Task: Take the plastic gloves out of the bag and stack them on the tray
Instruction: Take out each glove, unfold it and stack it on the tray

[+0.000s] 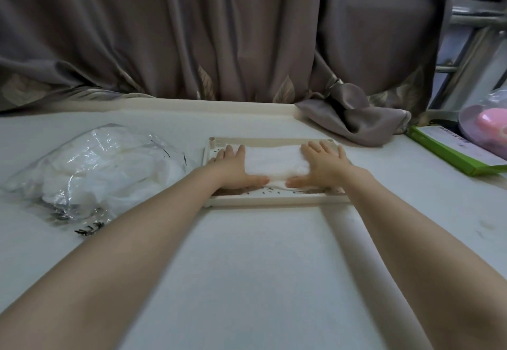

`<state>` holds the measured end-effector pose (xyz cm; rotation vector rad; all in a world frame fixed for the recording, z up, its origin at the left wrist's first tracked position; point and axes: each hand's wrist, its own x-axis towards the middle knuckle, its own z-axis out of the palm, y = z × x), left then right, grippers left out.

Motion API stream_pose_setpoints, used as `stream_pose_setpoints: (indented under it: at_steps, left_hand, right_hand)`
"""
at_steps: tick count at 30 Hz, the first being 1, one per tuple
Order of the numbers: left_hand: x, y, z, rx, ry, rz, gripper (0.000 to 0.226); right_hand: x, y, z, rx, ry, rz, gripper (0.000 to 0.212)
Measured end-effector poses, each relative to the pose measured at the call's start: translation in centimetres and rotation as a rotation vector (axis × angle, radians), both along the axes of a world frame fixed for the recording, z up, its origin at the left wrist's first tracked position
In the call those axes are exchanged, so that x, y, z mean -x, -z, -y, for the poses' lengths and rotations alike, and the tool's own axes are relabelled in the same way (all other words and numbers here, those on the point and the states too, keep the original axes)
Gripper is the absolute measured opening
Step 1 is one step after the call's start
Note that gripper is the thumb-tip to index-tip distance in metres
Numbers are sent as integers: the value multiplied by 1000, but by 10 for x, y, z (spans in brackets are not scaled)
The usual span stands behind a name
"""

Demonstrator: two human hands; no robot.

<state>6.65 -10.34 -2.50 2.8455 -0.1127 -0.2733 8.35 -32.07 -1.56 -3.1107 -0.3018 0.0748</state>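
the stack of plastic gloves, a soft white translucent wad, is lying inside the cream tray, bracketed by both hands. the left hand and right hand are pressing flat at its ends, fingers straight and slightly spread, thumbs along its near edge. the crinkled clear bag is sitting well to the left on the pale bench. a grey curtain is hanging behind; a green box is lying at right.
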Motion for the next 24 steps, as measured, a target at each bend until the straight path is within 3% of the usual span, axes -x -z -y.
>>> stream_pose_setpoints:
  at_steps: [2, 4, 7, 9, 12, 15, 19, 22, 24]
  left_hand:
    - [7, -14, -5, 125, 99, 98, 96]
    - [22, -33, -14, 191, 194, 306, 64]
    - [42, -52, -44, 175, 233, 521, 33]
    - [54, -50, -72, 156, 276, 499, 22]
    - [69, -39, -105, 157, 321, 411, 30]
    - [72, -29, -127, 163, 204, 496, 32]
    - [68, -18, -136, 226, 167, 580, 40]
    - [70, -15, -140, 265, 200, 523, 39]
    - [75, -15, -137, 251, 193, 425, 24]
  right_hand:
    - [9, -11, -10, -68, -44, -29, 107]
    - [24, -25, -29, -314, -122, -30, 81]
    - [47, -36, -68, -558, -313, 204, 35]
    - [65, -37, -101, -674, -400, 263, 17]
    - [91, -35, -138, -754, -488, 268, 16]
    - [104, -23, -169, -621, -545, 247, 17]
    - [103, -10, -189, -278, -373, 167, 29]
    - [96, -3, -190, -138, -317, 196, 39]
    - [94, 3, -188, -136, -295, 194, 38]
